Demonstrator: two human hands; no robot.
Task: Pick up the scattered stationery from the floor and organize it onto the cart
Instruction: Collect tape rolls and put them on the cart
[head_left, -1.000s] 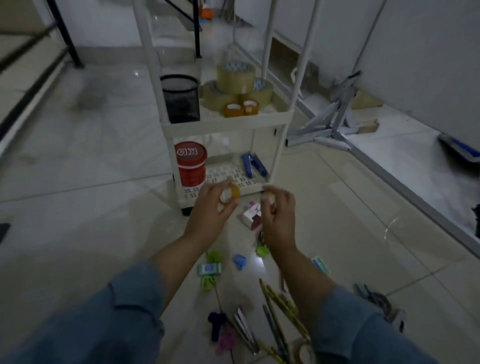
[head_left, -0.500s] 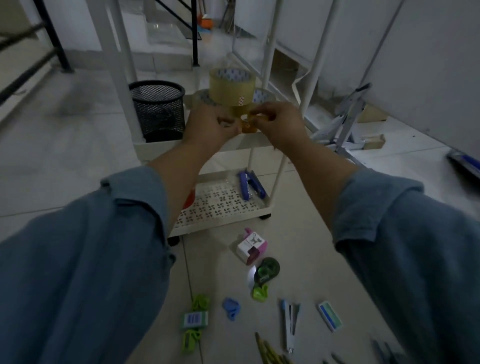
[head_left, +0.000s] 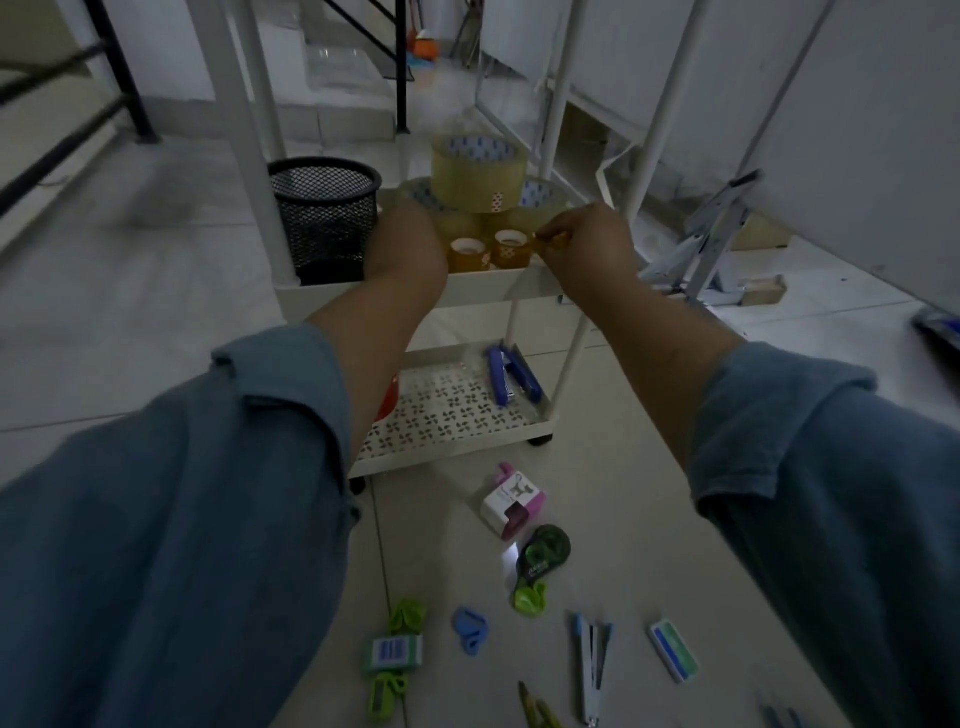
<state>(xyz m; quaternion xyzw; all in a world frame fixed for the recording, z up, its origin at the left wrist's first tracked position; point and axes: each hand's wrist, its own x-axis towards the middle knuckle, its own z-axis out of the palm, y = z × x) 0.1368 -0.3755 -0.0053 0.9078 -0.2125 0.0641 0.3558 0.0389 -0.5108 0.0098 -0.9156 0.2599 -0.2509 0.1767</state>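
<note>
A white cart (head_left: 498, 283) stands ahead. Its middle shelf holds a black mesh cup (head_left: 324, 218), big tape rolls (head_left: 478, 174) and two small amber tape rolls (head_left: 467, 254). My right hand (head_left: 589, 244) pinches another small tape roll (head_left: 551, 242) at the shelf's right front. My left hand (head_left: 408, 244) is at the shelf's front beside the small rolls, its fingers hidden. A blue stapler (head_left: 511, 374) lies on the bottom shelf. On the floor lie a pink-white box (head_left: 511, 501), green correction tape (head_left: 543, 553), a blue clip (head_left: 470, 629), green clips (head_left: 408, 616), pens (head_left: 589, 665) and an eraser (head_left: 672, 649).
A folded metal stand (head_left: 711, 249) leans by the white wall on the right. Black stair railings (head_left: 124, 78) run on the left, with steps behind the cart. A red container (head_left: 387, 402) peeks out behind my left arm on the bottom shelf.
Both hands rose from near the floor to the cart's middle shelf, carrying small tape rolls. The view moved closer to the cart.
</note>
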